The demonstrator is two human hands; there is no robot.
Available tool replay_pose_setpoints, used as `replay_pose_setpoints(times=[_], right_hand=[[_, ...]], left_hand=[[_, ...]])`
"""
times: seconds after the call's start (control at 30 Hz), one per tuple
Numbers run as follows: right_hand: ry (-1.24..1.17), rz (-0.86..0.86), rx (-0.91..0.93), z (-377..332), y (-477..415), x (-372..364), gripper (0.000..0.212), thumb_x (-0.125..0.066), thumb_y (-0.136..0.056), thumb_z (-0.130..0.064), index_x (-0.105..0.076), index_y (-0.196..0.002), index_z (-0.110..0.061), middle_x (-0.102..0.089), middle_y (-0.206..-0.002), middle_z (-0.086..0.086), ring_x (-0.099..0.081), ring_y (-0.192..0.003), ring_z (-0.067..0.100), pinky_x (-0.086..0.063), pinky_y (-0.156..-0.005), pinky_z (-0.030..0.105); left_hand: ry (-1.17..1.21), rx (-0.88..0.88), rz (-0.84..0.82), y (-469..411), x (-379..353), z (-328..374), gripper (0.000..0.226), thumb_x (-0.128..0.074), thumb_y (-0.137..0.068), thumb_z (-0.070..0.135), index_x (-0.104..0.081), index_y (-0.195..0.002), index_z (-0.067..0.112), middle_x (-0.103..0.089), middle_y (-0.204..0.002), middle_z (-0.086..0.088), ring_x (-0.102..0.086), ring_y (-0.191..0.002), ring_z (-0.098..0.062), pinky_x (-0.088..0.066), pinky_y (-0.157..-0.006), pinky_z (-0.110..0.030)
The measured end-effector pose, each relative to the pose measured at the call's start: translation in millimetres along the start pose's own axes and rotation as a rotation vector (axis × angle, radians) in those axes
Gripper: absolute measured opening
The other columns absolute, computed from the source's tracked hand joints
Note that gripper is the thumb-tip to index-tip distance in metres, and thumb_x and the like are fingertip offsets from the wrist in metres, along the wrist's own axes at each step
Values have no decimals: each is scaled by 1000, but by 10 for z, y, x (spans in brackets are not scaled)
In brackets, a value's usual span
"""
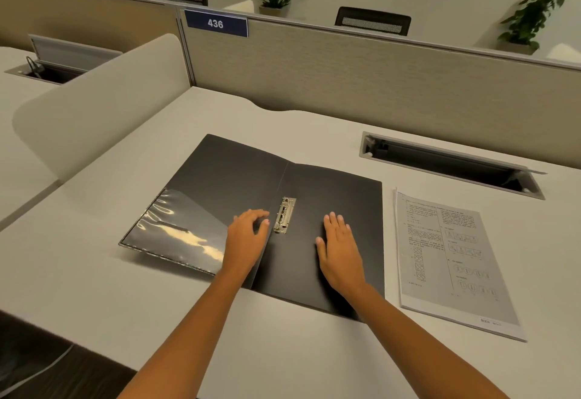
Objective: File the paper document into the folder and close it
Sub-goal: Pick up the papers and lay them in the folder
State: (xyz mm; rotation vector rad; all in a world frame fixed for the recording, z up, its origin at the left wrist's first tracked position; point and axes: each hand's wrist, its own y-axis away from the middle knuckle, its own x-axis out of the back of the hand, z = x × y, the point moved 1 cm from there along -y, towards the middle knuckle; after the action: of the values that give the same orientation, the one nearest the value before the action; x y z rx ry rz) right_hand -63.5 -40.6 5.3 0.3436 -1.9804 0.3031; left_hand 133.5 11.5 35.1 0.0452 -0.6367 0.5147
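A black folder (239, 175) lies open and flat on the desk, with a clear plastic pocket (176, 232) on its left flap and a metal clip (284, 214) just right of the spine. My left hand (246, 238) rests on the left flap beside the clip, fingers curled toward it. My right hand (341, 249) lies flat, fingers spread, on the right flap. The printed paper document (449, 260) lies on the desk to the right of the folder, apart from it and untouched.
An open cable tray (446, 162) is set into the desk behind the document. A fabric partition (345, 77) with a "436" label (216, 23) closes the back. A curved divider (100, 103) stands at the left. The desk's front edge (94, 354) is near me.
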Motion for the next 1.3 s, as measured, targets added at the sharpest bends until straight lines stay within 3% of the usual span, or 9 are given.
replay_pose_setpoints(times=[0.07, 0.17, 0.3, 0.4, 0.57, 0.8, 1.3], right_hand=[[17, -9, 16, -13, -87, -21, 57, -25, -100, -38, -7, -150, -15, -6, -160, 3, 0, -147, 16, 1, -120, 31], [36, -25, 38, -14, -197, -57, 58, -24, -100, -37, -6, -150, -13, -5, -160, 4, 1, -147, 17, 3, -119, 30], [46, -39, 62, -11, -313, -104, 59, -22, -100, -39, -4, -150, -13, -4, -160, 4, 2, -147, 16, 3, -120, 31], [58, -30, 77, -5, -370, -143, 60, -21, -100, -41, -3, -150, -13, -4, -160, 4, 2, -147, 16, 3, -119, 31], [85, -22, 88, 49, -385, -210, 61, -20, -99, -44, -5, -150, -14, -6, -160, 3, 0, -147, 15, 2, -119, 29], [107, -5, 99, 72, -378, -227, 61, -20, -98, -45, -8, -150, -15, -9, -160, 2, -2, -147, 14, -1, -120, 30], [89, -22, 83, 71, -367, -239, 62, -18, -98, -46, -5, -150, -15, -6, -160, 1, 1, -147, 12, -1, -120, 31]], left_hand=[[-133, -13, -40, -154, -88, -46, 34, -52, -93, 29, -56, -124, 18, -50, -140, -6, -30, -140, -26, -3, -116, -46], [-315, -1, -67, -321, -149, -139, 49, -47, -93, 38, -41, -139, 20, -28, -154, -6, -8, -146, -25, 10, -114, -48], [-398, 74, -141, -440, -214, -214, 64, -34, -95, 47, -15, -148, 17, -5, -159, -6, 5, -146, -24, 10, -114, -49], [-397, 122, -201, -480, -238, -254, 70, -32, -94, 53, -9, -149, 17, 2, -159, -5, 8, -146, -23, 10, -114, -50], [-384, 125, -260, -497, -220, -300, 89, -46, -84, 62, -6, -149, 17, 6, -159, -4, 9, -146, -23, 10, -114, -51], [-259, 155, -361, -549, -167, -360, 106, -67, -73, 54, -2, -149, 19, 10, -159, -3, 14, -145, -24, 13, -113, -50], [-409, 170, -338, -646, -158, -399, 120, -73, -58, 64, -5, -148, 24, 14, -158, -7, 13, -144, -30, 5, -115, -51]])
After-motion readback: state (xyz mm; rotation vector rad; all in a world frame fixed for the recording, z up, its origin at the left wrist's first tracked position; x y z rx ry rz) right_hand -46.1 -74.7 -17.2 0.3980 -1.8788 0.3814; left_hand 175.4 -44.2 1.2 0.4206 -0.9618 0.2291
